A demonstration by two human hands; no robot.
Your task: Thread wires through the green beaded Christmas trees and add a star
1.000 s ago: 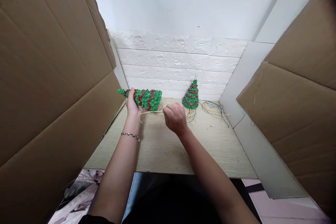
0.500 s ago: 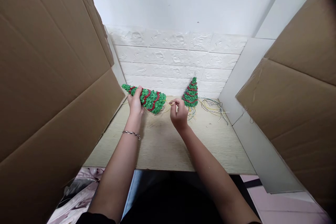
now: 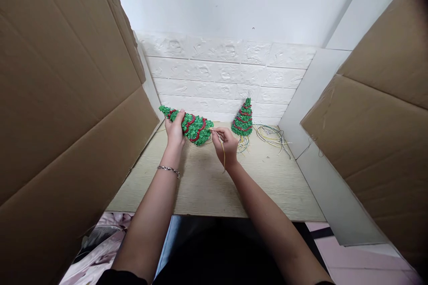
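Observation:
A small green Christmas tree with red garlands (image 3: 197, 130) lies on its side in my left hand (image 3: 175, 131), its tip pointing left and its base to the right. My left fingers wrap round its upper half. Close to the base, my right hand (image 3: 226, 144) pinches a thin yellow wire (image 3: 223, 153), whose loose end hangs down over the palm side. Whether the wire's other end enters the base is too small to tell. Just beyond my right hand, a second green tree (image 3: 243, 121) stands against the wall, with several thin wires (image 3: 244, 143) under it.
Coiled yellow, white and dark wires (image 3: 270, 136) lie at the right back of the wooden tabletop (image 3: 207, 191). Cardboard sheets flank the space on the left (image 3: 73, 98) and the right (image 3: 374, 133). A white brick-patterned wall (image 3: 214, 71) closes the back.
My right hand has moved slightly left, nearer the held tree's base, and the yellow wire now hangs down from its fingers. The held tree has shifted a little right.

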